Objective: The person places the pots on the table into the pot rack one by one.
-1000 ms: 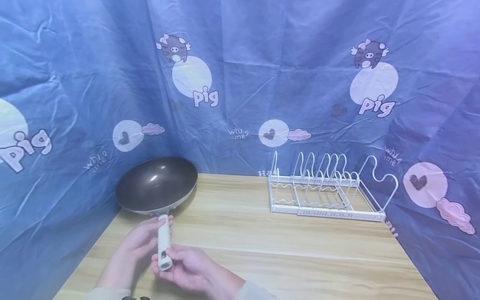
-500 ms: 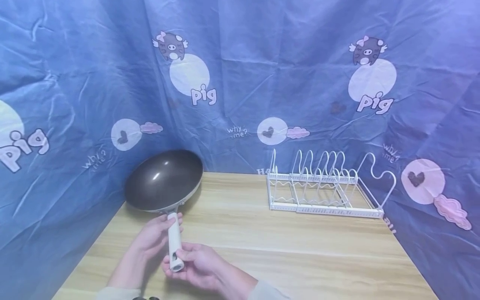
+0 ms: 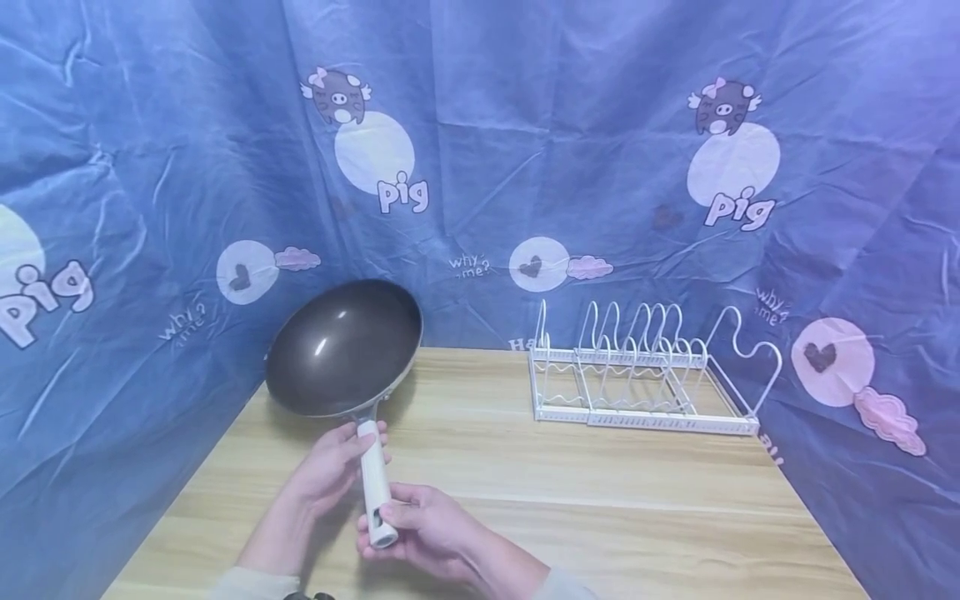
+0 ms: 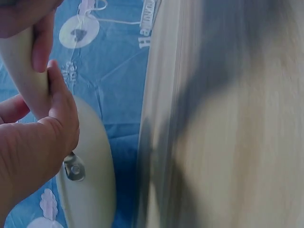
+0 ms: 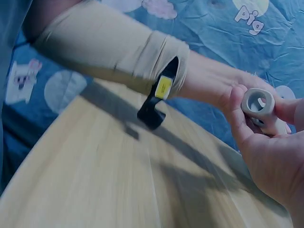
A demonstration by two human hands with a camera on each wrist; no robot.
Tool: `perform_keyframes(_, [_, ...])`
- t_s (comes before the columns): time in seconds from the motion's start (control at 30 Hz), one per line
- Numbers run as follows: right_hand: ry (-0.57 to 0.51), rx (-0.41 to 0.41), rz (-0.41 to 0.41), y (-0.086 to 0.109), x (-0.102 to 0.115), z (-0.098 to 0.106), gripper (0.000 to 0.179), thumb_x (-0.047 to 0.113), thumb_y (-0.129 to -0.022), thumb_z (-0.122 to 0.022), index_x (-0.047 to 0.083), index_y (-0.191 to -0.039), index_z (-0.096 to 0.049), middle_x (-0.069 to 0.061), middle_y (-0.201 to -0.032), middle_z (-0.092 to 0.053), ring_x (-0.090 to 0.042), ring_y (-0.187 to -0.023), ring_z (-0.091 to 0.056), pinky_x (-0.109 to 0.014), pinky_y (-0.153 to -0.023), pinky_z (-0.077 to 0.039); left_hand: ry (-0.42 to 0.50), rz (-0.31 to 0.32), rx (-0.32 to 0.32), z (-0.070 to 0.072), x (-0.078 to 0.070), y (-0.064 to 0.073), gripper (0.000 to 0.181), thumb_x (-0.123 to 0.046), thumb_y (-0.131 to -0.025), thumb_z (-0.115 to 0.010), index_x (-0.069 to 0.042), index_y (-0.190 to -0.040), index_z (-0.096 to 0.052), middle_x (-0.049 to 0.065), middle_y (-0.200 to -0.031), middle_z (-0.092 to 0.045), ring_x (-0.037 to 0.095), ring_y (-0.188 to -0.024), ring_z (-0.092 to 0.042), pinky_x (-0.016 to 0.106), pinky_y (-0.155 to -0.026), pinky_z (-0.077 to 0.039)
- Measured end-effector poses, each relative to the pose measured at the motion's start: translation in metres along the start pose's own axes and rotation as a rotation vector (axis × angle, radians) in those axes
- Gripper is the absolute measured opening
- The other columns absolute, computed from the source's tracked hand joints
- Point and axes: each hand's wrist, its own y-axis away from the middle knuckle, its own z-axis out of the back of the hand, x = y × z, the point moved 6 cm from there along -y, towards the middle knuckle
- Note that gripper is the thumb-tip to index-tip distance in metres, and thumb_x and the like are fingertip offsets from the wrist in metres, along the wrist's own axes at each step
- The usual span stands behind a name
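A frying pan with a dark inside and pale outside is held tilted above the table's left part, its bowl facing me. My left hand grips the white handle close to the bowl, the thumb lying over it. At the handle's end, my right hand holds it between thumb and fingers, beside the hanging hole. In the left wrist view the pan's pale outer wall stands off the table. The right wrist view shows the handle's end between the right hand's fingers and thumb.
A white wire pan rack with upright loops stands at the back right of the wooden table. Blue patterned cloth hangs behind and at both sides. A black strap with a camera mount sits on the left wrist.
Both hands have moved the pan to the right and raised it a little. Its bowl now tilts more toward me. The grip on the handle stays the same; the rack has not moved.
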Motion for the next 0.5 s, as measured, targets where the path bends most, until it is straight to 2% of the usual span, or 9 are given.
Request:
perform_keyframes(0.23, [0.104,0.006,0.020,0.018,0.011,0.013,0.065,0.013,-0.111,-0.056,-0.009,-0.165,-0.028,0.000,-0.113,-0.075,-0.011,-0.102,-0.076,-0.027,-0.097,-0.066,0.022,-0.035,0.056,-0.023,-0.005,-0.007,0.067,-0.010,-0.111,-0.050,0.018,-0.162,-0.019,0.031,-0.165,-0.033,0.027,-0.136,-0.060,0.033,-0.115,-0.057])
perform_keyframes(0.3, [0.128,-0.004,0.027,0.023,0.012,0.015,0.064,0.013,-0.111,-0.057,-0.009,-0.165,-0.030,-0.001,-0.112,-0.075,-0.011,-0.101,-0.076,-0.027,-0.096,-0.066,0.033,-0.038,0.070,-0.027,-0.005,-0.009,0.066,-0.009,-0.110,-0.051,0.017,-0.162,-0.020,0.028,-0.163,-0.035,0.024,-0.135,-0.058,0.037,-0.118,-0.056])
perform_keyframes(0.37, [0.161,-0.028,0.039,0.027,0.013,0.017,0.063,0.012,-0.111,-0.057,-0.009,-0.164,-0.031,-0.005,-0.114,-0.076,-0.012,-0.100,-0.077,-0.028,-0.095,-0.066,0.042,-0.038,0.081,-0.032,-0.006,-0.010,0.066,-0.007,-0.108,-0.052,0.017,-0.161,-0.021,0.023,-0.159,-0.040,0.022,-0.134,-0.058,0.038,-0.118,-0.056])
perform_keyframes(0.43, [0.204,-0.054,0.060,0.031,0.013,0.020,0.061,0.011,-0.111,-0.056,-0.009,-0.164,-0.033,-0.017,-0.117,-0.076,-0.014,-0.098,-0.077,-0.031,-0.095,-0.067,0.058,-0.039,0.090,-0.037,-0.006,-0.011,0.066,-0.004,-0.107,-0.053,0.017,-0.160,-0.021,0.017,-0.153,-0.045,0.020,-0.131,-0.058,0.039,-0.118,-0.056])
perform_keyframes(0.5, [0.251,-0.076,0.076,0.035,0.013,0.022,0.061,0.009,-0.111,-0.056,-0.009,-0.164,-0.033,-0.030,-0.122,-0.072,-0.015,-0.097,-0.078,-0.032,-0.094,-0.068,0.069,-0.034,0.083,-0.043,-0.006,-0.012,0.066,-0.002,-0.105,-0.054,0.017,-0.160,-0.021,0.017,-0.152,-0.045,0.022,-0.132,-0.057,0.039,-0.117,-0.057])
